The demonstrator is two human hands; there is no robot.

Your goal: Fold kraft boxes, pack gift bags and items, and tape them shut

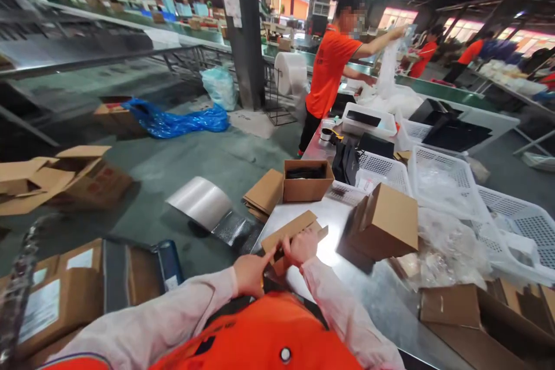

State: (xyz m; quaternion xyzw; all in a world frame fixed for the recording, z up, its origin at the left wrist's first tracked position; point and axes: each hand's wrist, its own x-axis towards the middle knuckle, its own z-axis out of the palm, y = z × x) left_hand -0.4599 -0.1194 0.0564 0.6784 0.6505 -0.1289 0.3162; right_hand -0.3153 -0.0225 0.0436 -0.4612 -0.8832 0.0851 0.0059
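Note:
A small brown cardboard box (292,228), partly folded with a flap standing out at its right, is held close in front of my body at the table's near left edge. My left hand (251,273) grips its left side, the index finger and thumb against the cardboard. On its right side my right hand (302,246) is closed over the cardboard with the fingers bent. Just beyond it stands an open carton (309,182) with dark items inside. Flat cardboard pieces (264,192) lie to the left of that carton.
Larger cartons (394,222) stand on the metal table (385,300) at the right, near white baskets (451,179) and an open box (481,324). Wrapped parcels (78,295) sit at lower left. A person in orange (327,72) handles clear plastic across the table.

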